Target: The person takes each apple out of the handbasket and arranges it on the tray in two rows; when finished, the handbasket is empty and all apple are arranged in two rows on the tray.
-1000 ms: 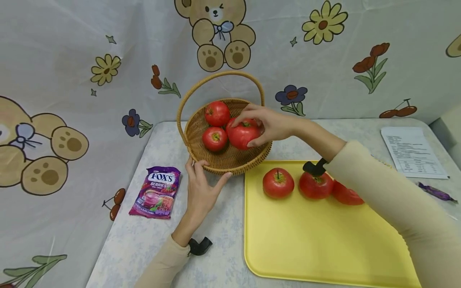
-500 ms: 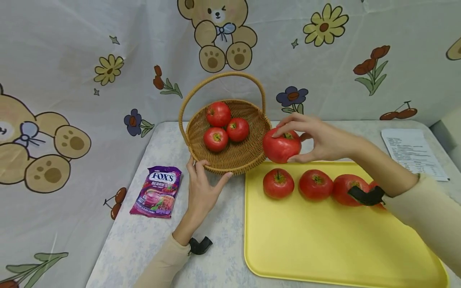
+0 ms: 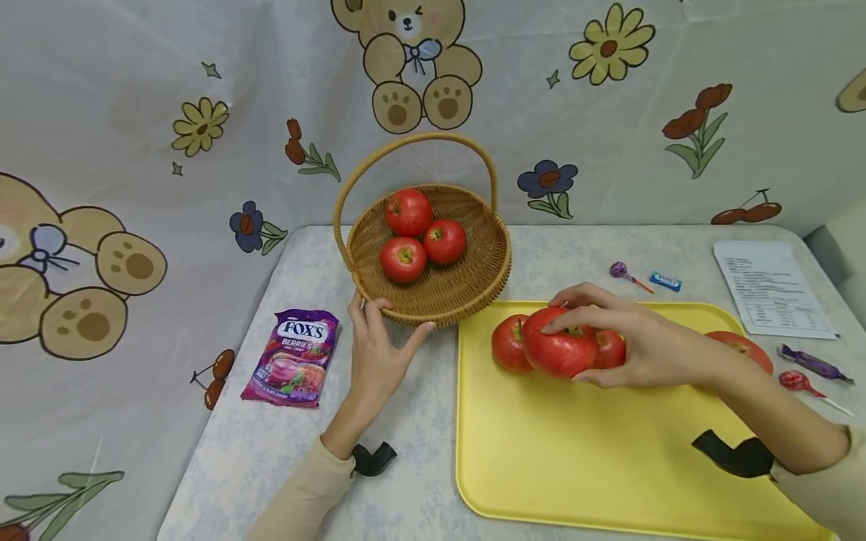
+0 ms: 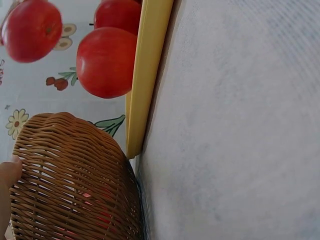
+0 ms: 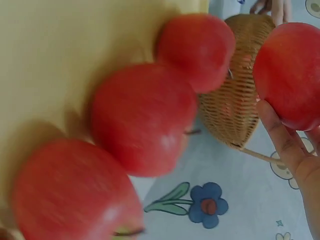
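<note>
My right hand [image 3: 632,330] grips a red apple [image 3: 556,344] between its fingers and thumb, over the yellow tray [image 3: 575,458]. In the head view this apple overlaps the ones behind it. My left hand [image 3: 379,353] holds the front rim of the wicker basket [image 3: 480,274], fingers over the edge and thumb against its outer side. Inside the basket are three red apples [image 3: 409,213]. Along the tray's far side sit several more, including one apple [image 3: 510,343] left of the held one and another apple [image 3: 744,347] partly hidden by my right forearm.
A purple candy bag [image 3: 295,359] lies left of my left hand. Behind the tray are a lollipop [image 3: 619,269] and a small blue candy [image 3: 666,282]. At the right are a printed sheet [image 3: 771,289], a purple-wrapped candy [image 3: 815,364] and a red lollipop [image 3: 793,380].
My right hand has carried the apple from over the basket to the right and down over the tray. Three apples stay in the basket. The left hand keeps its place at the rim.
</note>
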The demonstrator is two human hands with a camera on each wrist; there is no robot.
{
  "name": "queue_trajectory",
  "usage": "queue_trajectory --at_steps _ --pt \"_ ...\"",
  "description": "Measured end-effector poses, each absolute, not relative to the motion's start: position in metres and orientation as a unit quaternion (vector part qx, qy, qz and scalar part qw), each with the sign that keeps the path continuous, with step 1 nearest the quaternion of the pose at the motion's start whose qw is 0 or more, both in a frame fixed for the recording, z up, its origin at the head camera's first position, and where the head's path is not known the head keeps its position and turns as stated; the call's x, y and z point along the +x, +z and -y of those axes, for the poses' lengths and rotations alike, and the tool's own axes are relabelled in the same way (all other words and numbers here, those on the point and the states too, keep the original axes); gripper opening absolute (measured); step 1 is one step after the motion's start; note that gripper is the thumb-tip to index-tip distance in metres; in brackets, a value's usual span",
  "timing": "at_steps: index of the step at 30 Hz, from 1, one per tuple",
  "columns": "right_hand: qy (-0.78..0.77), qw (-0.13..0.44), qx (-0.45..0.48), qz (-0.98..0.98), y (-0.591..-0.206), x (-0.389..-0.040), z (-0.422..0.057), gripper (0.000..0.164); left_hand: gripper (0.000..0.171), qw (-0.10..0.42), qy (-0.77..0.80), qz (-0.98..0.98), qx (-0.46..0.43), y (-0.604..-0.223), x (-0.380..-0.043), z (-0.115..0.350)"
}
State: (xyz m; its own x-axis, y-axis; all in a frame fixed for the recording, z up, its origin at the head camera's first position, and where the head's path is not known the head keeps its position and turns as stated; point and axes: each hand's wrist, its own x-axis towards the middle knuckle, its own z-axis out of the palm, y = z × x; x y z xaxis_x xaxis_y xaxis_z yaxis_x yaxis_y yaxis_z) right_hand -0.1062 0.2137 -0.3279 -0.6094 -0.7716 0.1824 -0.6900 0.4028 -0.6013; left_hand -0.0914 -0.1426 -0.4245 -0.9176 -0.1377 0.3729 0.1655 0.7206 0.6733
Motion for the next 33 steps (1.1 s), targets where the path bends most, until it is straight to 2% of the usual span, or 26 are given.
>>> queue_trajectory --at_steps 6,14,33 --pt "-0.336 0.085 -0.409 -0.844 -0.358 -0.078 -0.215 0.065 0.068 0.206 -0.372 0.905 -0.015 -0.424 -0.094 0.143" --pt "-0.339 0.084 -0.435 -0.830 -0.391 -0.060 -0.204 0.068 0.068 0.218 -0.374 0.901 -0.016 -0.423 -0.096 0.145" --pt "-0.273 0.060 -0.477 -0.833 -0.406 -0.053 -0.189 0.071 0.068 0.208 -0.380 0.901 -0.015 -0.426 -0.093 0.143"
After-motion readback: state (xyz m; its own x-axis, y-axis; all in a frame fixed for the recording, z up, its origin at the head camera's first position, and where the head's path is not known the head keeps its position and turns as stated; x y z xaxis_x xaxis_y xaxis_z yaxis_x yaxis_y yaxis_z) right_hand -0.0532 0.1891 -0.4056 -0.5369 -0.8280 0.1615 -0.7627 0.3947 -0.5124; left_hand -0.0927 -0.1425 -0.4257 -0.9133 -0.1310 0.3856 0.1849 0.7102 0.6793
